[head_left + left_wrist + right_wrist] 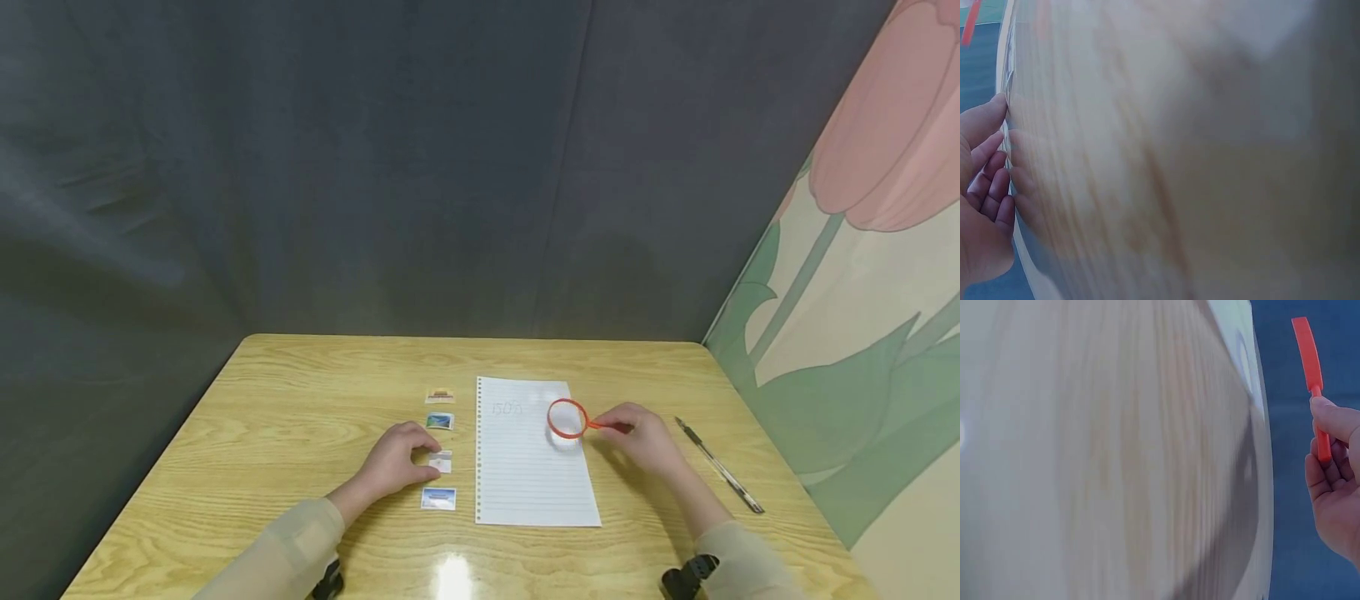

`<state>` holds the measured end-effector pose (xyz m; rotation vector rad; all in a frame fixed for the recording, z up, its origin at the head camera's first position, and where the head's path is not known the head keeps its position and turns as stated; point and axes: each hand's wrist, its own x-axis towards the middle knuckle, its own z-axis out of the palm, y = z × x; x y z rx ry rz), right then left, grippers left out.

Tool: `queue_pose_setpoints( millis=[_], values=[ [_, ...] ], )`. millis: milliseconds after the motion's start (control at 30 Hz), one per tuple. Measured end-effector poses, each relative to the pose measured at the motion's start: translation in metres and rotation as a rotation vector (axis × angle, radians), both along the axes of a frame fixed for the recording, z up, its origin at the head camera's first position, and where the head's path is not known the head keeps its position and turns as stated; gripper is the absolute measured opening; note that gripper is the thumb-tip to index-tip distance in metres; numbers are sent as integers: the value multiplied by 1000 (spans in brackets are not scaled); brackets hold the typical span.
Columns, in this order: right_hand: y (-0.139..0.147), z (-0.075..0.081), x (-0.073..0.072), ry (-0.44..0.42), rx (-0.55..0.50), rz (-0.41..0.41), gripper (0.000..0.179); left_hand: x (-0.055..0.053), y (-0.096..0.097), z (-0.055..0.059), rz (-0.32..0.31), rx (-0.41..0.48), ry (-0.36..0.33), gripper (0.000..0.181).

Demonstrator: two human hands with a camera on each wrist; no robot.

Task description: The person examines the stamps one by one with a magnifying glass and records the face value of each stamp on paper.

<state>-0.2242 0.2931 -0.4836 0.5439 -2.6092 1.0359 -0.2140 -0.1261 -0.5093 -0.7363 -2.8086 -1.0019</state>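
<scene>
In the head view my right hand [637, 433] pinches the thin handle of a red-rimmed magnifying glass [567, 400] between thumb and fingers. The lens is raised over the right side of a lined sheet of paper [525, 483]. The right wrist view shows the red rim [1308, 356] edge-on above the fingers. My left hand [397, 460] is at a small pale stamp [441, 462], thumb on its near edge and forefinger on its far edge. The fingertips [999, 103] meet the tabletop in the left wrist view, where the stamp is hidden.
Two more stamps, an orange-brown one [440, 396] and a blue-green one [440, 421], lie beyond my left hand; a blue one [438, 499] lies nearer. Faint handwriting [507, 409] marks the sheet. A pen [720, 465] lies right of my right hand on the wooden table [322, 383].
</scene>
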Motion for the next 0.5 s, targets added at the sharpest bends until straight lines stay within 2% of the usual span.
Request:
queue_pose_setpoints(
  millis=[167,367,500],
  values=[
    [-41,1,-3,-44,-15,78,15,0,0,0,7,-3,2,28],
    [-84,-9,-12,29,-52,232,16,-1,0,-1,7,-16,11,28],
    [-111,-13,-15,18,-66,302,15,-2,-1,-2,7,-17,19,28]
  ],
)
